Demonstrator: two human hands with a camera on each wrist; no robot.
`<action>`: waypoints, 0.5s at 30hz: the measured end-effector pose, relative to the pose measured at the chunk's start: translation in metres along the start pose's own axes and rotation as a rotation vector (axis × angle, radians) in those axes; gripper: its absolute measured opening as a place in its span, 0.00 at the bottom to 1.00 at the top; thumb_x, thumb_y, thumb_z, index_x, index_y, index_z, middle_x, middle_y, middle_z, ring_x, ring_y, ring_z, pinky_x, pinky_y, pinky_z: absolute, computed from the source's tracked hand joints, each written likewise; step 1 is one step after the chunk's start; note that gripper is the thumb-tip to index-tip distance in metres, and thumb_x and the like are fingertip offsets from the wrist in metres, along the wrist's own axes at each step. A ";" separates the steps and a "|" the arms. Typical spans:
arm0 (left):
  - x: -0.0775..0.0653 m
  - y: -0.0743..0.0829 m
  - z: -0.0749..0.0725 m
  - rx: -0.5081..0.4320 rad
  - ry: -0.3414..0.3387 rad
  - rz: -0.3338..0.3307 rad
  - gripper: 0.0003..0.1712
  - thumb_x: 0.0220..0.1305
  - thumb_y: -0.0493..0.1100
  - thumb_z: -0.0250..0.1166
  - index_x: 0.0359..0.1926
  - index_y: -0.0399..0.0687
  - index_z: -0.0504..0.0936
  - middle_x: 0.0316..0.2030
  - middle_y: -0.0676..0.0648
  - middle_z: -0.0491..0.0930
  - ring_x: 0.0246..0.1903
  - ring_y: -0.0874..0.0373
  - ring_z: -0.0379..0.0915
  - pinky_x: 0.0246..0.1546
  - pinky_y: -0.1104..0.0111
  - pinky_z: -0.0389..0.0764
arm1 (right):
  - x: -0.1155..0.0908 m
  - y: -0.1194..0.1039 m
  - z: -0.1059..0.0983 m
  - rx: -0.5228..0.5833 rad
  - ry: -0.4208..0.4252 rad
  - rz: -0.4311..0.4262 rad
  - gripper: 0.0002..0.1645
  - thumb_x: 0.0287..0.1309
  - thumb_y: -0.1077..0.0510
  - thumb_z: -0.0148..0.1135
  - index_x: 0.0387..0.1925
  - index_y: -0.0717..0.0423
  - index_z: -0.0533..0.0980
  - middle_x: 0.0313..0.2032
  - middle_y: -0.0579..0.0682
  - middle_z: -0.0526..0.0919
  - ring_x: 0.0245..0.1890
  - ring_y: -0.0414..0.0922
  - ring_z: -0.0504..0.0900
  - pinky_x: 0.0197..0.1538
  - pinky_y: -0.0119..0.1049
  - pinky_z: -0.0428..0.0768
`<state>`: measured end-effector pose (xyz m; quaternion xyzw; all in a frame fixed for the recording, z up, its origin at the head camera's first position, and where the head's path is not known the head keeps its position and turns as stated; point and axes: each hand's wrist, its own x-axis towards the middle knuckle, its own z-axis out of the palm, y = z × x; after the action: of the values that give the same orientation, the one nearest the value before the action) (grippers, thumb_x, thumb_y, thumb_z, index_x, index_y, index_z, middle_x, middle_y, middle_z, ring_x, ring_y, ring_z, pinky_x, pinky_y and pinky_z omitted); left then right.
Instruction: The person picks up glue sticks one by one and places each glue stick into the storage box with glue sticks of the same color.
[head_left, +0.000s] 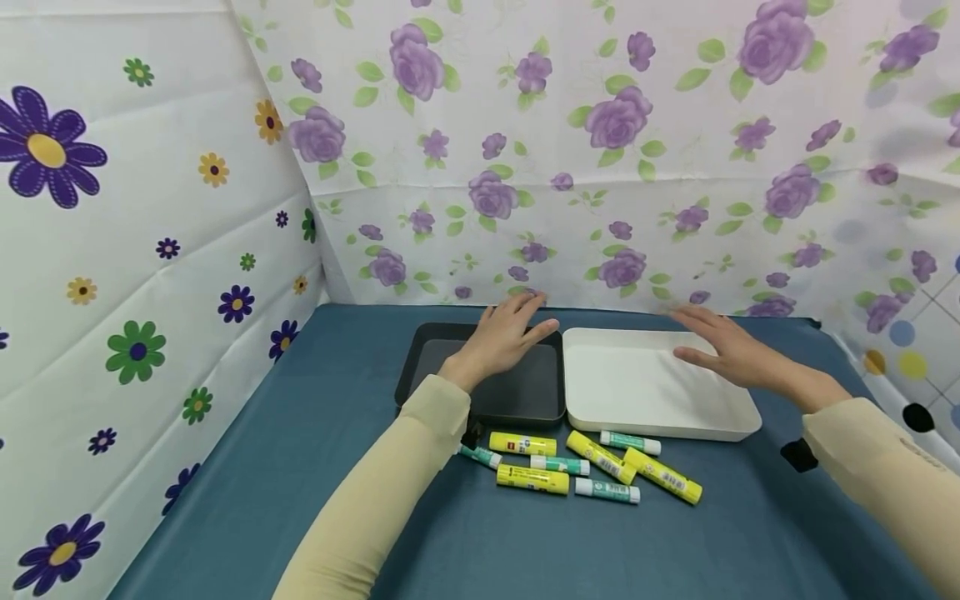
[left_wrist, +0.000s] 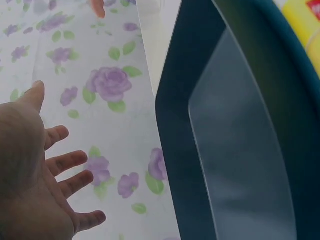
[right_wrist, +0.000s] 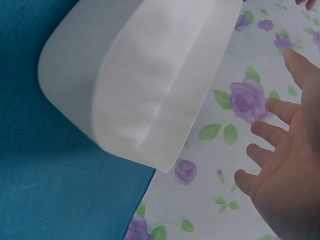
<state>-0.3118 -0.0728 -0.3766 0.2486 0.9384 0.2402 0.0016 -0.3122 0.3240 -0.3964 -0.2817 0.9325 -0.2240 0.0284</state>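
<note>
My left hand (head_left: pixel 504 340) is held over the black tray (head_left: pixel 427 367), fingers spread and nothing in them. Over the white tray (head_left: pixel 615 375), my right hand (head_left: pixel 731 350) hovers in the same way, its fingers extended. The wrist views show both palms bare, the left hand (left_wrist: pixel 30 175) beside the dark tray wall and the right hand (right_wrist: pixel 290 155) beside the white one. In front of the trays lie several glue sticks: thick yellow ones such as this yellow glue stick (head_left: pixel 532 479), and slimmer green-and-white ones such as this green glue stick (head_left: pixel 607 490).
The two trays stand side by side near the back of a table with a blue cloth (head_left: pixel 330 467). A white curtain with purple roses (head_left: pixel 491 196) hangs behind it, and a flower-print sheet (head_left: pixel 172 275) runs along the left. Part of the glue stick group lies beside my left sleeve (head_left: pixel 390 475).
</note>
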 end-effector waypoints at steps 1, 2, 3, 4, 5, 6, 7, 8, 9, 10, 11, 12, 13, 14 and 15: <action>-0.001 0.002 0.000 -0.009 -0.006 0.011 0.40 0.81 0.67 0.45 0.84 0.57 0.54 0.81 0.45 0.54 0.80 0.47 0.48 0.77 0.39 0.44 | -0.002 0.000 0.000 0.006 0.003 0.001 0.43 0.76 0.49 0.61 0.81 0.58 0.55 0.79 0.69 0.49 0.76 0.74 0.47 0.67 0.79 0.48; -0.003 0.004 0.000 -0.017 -0.010 0.022 0.40 0.81 0.67 0.45 0.84 0.57 0.53 0.80 0.44 0.54 0.79 0.47 0.48 0.77 0.40 0.44 | -0.005 0.001 0.000 0.014 0.007 0.000 0.43 0.75 0.49 0.61 0.81 0.59 0.55 0.79 0.69 0.49 0.76 0.74 0.47 0.67 0.79 0.47; -0.004 0.006 0.001 -0.023 -0.012 0.036 0.40 0.81 0.66 0.46 0.84 0.57 0.54 0.80 0.44 0.55 0.79 0.47 0.49 0.77 0.40 0.45 | -0.007 0.001 0.001 0.019 0.010 0.003 0.44 0.75 0.50 0.62 0.81 0.60 0.55 0.79 0.69 0.48 0.76 0.74 0.47 0.67 0.79 0.48; -0.006 0.008 0.001 -0.024 -0.016 0.047 0.40 0.81 0.66 0.46 0.84 0.57 0.53 0.80 0.44 0.56 0.79 0.47 0.50 0.77 0.41 0.46 | -0.009 0.001 0.001 0.023 0.010 0.010 0.44 0.75 0.50 0.62 0.81 0.60 0.54 0.79 0.70 0.48 0.76 0.75 0.47 0.67 0.79 0.48; -0.007 0.010 0.001 -0.026 -0.018 0.060 0.39 0.81 0.65 0.46 0.84 0.57 0.53 0.79 0.45 0.57 0.78 0.47 0.51 0.77 0.41 0.47 | -0.010 0.001 0.002 0.024 0.010 0.018 0.45 0.75 0.49 0.62 0.81 0.60 0.54 0.79 0.70 0.48 0.76 0.75 0.47 0.67 0.80 0.49; -0.008 0.012 0.001 -0.026 -0.022 0.070 0.39 0.81 0.65 0.47 0.84 0.58 0.53 0.79 0.45 0.57 0.78 0.47 0.52 0.77 0.42 0.48 | -0.012 0.001 0.002 0.030 0.009 0.028 0.45 0.75 0.49 0.62 0.81 0.60 0.53 0.79 0.70 0.47 0.76 0.75 0.46 0.67 0.80 0.49; -0.010 0.014 0.001 -0.024 -0.025 0.080 0.38 0.81 0.65 0.47 0.84 0.58 0.53 0.79 0.45 0.58 0.78 0.47 0.52 0.77 0.43 0.49 | -0.014 0.002 0.003 0.034 0.010 0.037 0.46 0.75 0.48 0.62 0.81 0.60 0.53 0.79 0.70 0.47 0.76 0.75 0.46 0.66 0.80 0.49; -0.011 0.015 0.001 -0.024 -0.029 0.091 0.38 0.82 0.64 0.47 0.84 0.58 0.53 0.79 0.45 0.57 0.78 0.46 0.53 0.77 0.43 0.50 | -0.015 0.002 0.003 0.038 0.009 0.049 0.46 0.75 0.48 0.62 0.82 0.60 0.53 0.79 0.70 0.46 0.76 0.75 0.46 0.66 0.80 0.50; -0.012 0.016 0.002 -0.024 -0.033 0.103 0.38 0.82 0.64 0.47 0.83 0.57 0.54 0.79 0.45 0.57 0.78 0.46 0.53 0.77 0.44 0.51 | -0.017 0.003 0.004 0.041 0.008 0.059 0.47 0.75 0.47 0.62 0.82 0.60 0.52 0.80 0.69 0.46 0.76 0.75 0.46 0.65 0.80 0.51; -0.014 0.018 0.002 -0.025 -0.041 0.110 0.38 0.82 0.63 0.47 0.84 0.57 0.53 0.80 0.44 0.56 0.78 0.45 0.53 0.77 0.44 0.51 | -0.019 0.003 0.004 0.047 0.007 0.066 0.47 0.75 0.47 0.62 0.82 0.59 0.51 0.80 0.69 0.45 0.76 0.75 0.45 0.65 0.81 0.51; -0.015 0.020 0.002 -0.033 -0.049 0.118 0.37 0.82 0.63 0.47 0.84 0.57 0.53 0.80 0.44 0.56 0.78 0.45 0.52 0.77 0.45 0.52 | -0.020 0.004 0.005 0.053 0.010 0.068 0.48 0.75 0.47 0.62 0.82 0.59 0.51 0.80 0.68 0.45 0.76 0.75 0.45 0.64 0.81 0.52; -0.017 0.021 0.002 -0.036 -0.058 0.125 0.37 0.82 0.63 0.47 0.84 0.57 0.53 0.80 0.44 0.56 0.78 0.45 0.52 0.77 0.45 0.53 | -0.022 0.005 0.006 0.060 0.012 0.069 0.48 0.75 0.47 0.62 0.83 0.58 0.50 0.80 0.69 0.45 0.76 0.76 0.45 0.64 0.81 0.52; -0.018 0.022 0.002 -0.043 -0.066 0.131 0.37 0.82 0.63 0.47 0.84 0.57 0.53 0.80 0.44 0.55 0.78 0.44 0.52 0.76 0.46 0.54 | -0.024 0.006 0.007 0.067 0.014 0.069 0.48 0.75 0.47 0.62 0.83 0.58 0.50 0.80 0.69 0.44 0.76 0.76 0.44 0.64 0.81 0.52; -0.020 0.023 0.002 -0.050 -0.073 0.137 0.37 0.82 0.63 0.47 0.84 0.57 0.53 0.80 0.44 0.55 0.78 0.44 0.53 0.76 0.46 0.55 | -0.025 0.008 0.008 0.071 0.017 0.069 0.48 0.75 0.48 0.62 0.83 0.58 0.50 0.80 0.69 0.44 0.76 0.76 0.44 0.63 0.81 0.53; -0.022 0.025 0.002 -0.056 -0.079 0.142 0.38 0.82 0.63 0.47 0.84 0.57 0.53 0.80 0.44 0.56 0.78 0.44 0.53 0.76 0.46 0.56 | -0.027 0.009 0.008 0.075 0.020 0.067 0.48 0.75 0.48 0.62 0.83 0.58 0.49 0.80 0.69 0.44 0.76 0.76 0.45 0.63 0.81 0.53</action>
<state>-0.2811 -0.0635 -0.3696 0.3237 0.9105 0.2558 0.0285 -0.2930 0.3418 -0.4096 -0.2467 0.9327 -0.2604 0.0371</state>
